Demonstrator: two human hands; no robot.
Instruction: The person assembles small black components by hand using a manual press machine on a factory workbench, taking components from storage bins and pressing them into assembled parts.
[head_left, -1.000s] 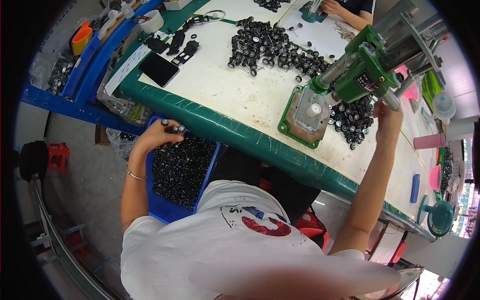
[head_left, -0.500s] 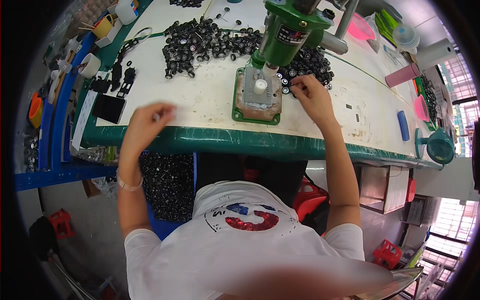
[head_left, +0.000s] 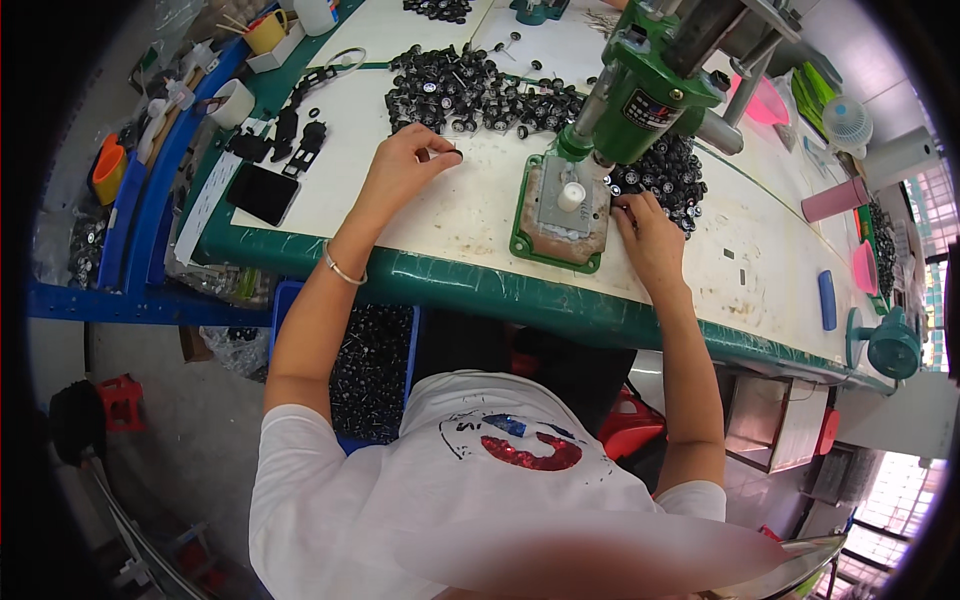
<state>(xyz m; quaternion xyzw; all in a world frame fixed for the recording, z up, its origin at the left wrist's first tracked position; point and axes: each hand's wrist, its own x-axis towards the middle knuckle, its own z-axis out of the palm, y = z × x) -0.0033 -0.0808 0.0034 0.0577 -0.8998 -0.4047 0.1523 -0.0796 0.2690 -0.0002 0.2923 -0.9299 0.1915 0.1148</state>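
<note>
Wheel (head_left: 452, 155) pinched at left hand (head_left: 400, 170) fingertips

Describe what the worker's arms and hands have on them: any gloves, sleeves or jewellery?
Both hands are bare, no gloves. The left hand has a thin silver-coloured bangle at the wrist; the right hand shows no ring, watch or band. Both forearms are uncovered, and the short white sleeves of a T-shirt end at the upper arms.
</note>
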